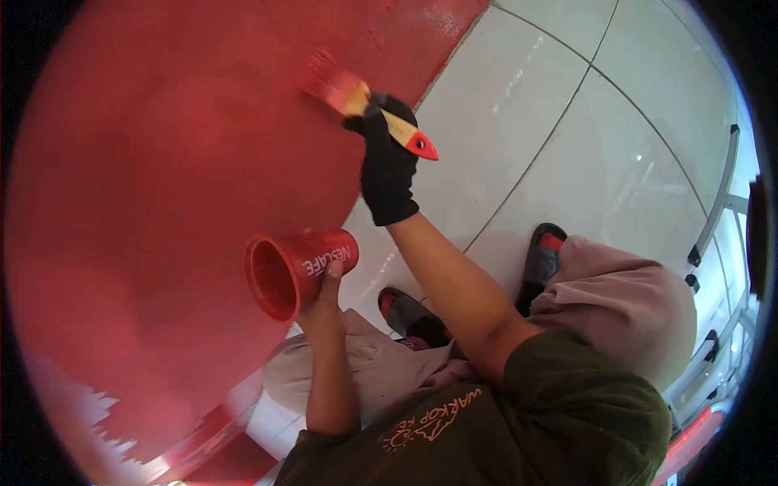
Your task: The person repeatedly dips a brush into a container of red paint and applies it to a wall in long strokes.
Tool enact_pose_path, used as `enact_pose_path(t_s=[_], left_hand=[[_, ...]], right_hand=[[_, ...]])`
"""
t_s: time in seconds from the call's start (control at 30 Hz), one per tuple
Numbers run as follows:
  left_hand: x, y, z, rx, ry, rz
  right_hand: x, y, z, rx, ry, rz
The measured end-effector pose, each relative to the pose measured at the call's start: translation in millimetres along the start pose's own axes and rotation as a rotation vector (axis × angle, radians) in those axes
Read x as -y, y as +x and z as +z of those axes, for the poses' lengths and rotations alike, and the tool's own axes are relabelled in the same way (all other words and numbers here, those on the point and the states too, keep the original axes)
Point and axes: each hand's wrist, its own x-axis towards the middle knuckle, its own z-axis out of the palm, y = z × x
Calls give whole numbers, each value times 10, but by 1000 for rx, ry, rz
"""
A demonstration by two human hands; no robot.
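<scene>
My right hand (387,162), in a black glove, is closed round the handle of a paintbrush (401,130). The handle is pale with a red end, and the red-coated bristles lie over the red painted wall (162,162), slightly smeared by motion. Bare and lower down, my left hand (324,296) grips a red Nescafe cup (324,251). The cup is tilted, its wide mouth facing left, and its inner wall is red. Its far side hides most of my left fingers.
White floor tiles (535,121) meet the red surface along an edge at the upper middle. A metal ladder (721,211) lies along the right side. My sandalled feet (541,263) are on the tiles. Whitish patches (101,421) show at the lower left of the red surface.
</scene>
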Motion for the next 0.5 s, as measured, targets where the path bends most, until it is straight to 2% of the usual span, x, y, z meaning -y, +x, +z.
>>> enact_pose_path(t_s=[0.03,0.1,0.23,0.33,0.43,0.47,0.5], left_hand=[[-16,-2,29,1,-14,15],[-24,9,52,16,-24,35],[-20,-15,45,8,-55,39],[18,-33,6,-12,-50,10],[-33,-23,54,-14,-39,8],[-53,-15,83,-15,-51,7],[-62,-11,98,-10,-49,13]], right_hand=[[-222,17,-198,-34,-6,-1],[-268,17,-456,-112,-150,74],[39,136,-284,-157,-49,11],[406,137,120,18,2,-61],[143,41,-4,28,-17,38],[-40,23,-107,-10,93,70],[-224,8,-264,-60,22,97]])
